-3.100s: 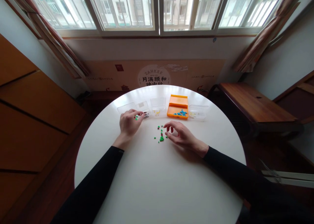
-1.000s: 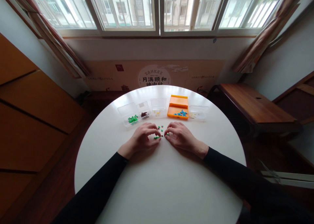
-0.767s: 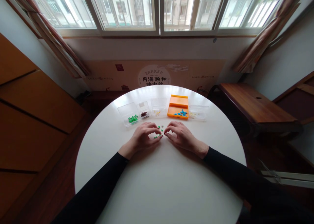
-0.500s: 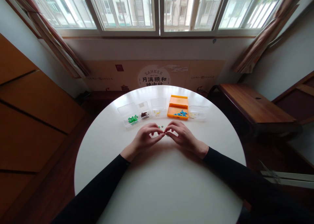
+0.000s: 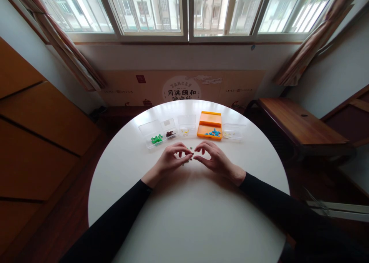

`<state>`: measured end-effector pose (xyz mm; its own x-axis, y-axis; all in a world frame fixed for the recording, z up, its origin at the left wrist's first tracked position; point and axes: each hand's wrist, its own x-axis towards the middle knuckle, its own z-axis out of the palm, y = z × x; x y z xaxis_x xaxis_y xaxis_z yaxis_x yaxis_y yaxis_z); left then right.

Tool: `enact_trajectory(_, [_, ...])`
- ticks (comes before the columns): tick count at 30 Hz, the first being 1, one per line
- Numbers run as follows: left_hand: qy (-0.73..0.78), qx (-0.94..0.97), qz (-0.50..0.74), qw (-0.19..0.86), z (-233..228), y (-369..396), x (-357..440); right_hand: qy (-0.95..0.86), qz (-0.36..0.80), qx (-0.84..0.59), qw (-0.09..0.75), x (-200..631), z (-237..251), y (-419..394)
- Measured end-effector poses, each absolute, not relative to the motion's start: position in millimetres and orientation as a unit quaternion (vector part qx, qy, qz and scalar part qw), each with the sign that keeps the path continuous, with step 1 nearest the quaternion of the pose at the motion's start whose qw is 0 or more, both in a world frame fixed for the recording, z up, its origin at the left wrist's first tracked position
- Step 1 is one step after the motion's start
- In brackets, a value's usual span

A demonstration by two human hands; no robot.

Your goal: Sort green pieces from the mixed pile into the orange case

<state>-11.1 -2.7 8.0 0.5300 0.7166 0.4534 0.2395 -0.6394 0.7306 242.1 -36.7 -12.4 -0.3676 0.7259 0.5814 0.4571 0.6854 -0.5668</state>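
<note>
Compared with the frame just before, where our fingertips meet, we now have our hands slightly parted; in the earliest frame our left hand (image 5: 170, 159) is up at the boxes, and now it is back over the middle of the tabletop (image 5: 198, 217). Its thumb and forefinger pinch one small dark piece (image 5: 192, 153), held above the tabletop between our hands. Our right hand (image 5: 215, 159) has its thumb and fingers spread apart, the tips just beside that piece. Below, we see a few loose pieces (image 5: 190, 159), partly hidden by our left hand, so we cannot count them. Behind stand five boxes: four clear boxes (image 5: 149, 128) and one orange box (image 5: 210, 118). From left to right we see green, dark brown, yellow, blue and pale yellow bits, too small to count. On the printed panel (image 5: 184, 82) beneath the window we read "ZANKEE" and "月满颐和", with the line below, "映中秋", cut off by the tabletop's edge.
</note>
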Motion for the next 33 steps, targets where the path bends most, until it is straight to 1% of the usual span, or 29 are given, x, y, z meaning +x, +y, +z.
enact_trajectory(3, [0.341, 0.8, 0.417, 0.264, 11, 8, -19, -0.812, 0.148, -0.375, 0.422, 241, -12, -37])
enact_trajectory(6, [0.424, 0.757, 0.452, 0.206, 13, 25, -35, -0.83, 0.147, -0.359, 0.4, 238, -9, -37])
enact_trajectory(10, [0.546, 0.729, 0.409, 0.057, 14, 47, -60, -0.851, 0.137, -0.348, 0.369, 235, -7, -37])
enact_trajectory(13, [0.575, 0.726, 0.376, -0.012, 13, 56, -70, -0.851, 0.131, -0.357, 0.363, 235, -9, -38])
enact_trajectory(24, [0.554, 0.764, 0.319, -0.085, 1, 64, -66, -0.85, 0.115, -0.367, 0.36, 233, -11, -38])
enact_trajectory(29, [0.533, 0.772, 0.338, -0.076, 6, 55, -61, -0.859, 0.111, -0.362, 0.344, 234, -15, -36])
enact_trajectory(33, [0.468, 0.796, 0.38, -0.046, 13, 40, -49, -0.868, 0.084, -0.365, 0.326, 236, -17, -35])
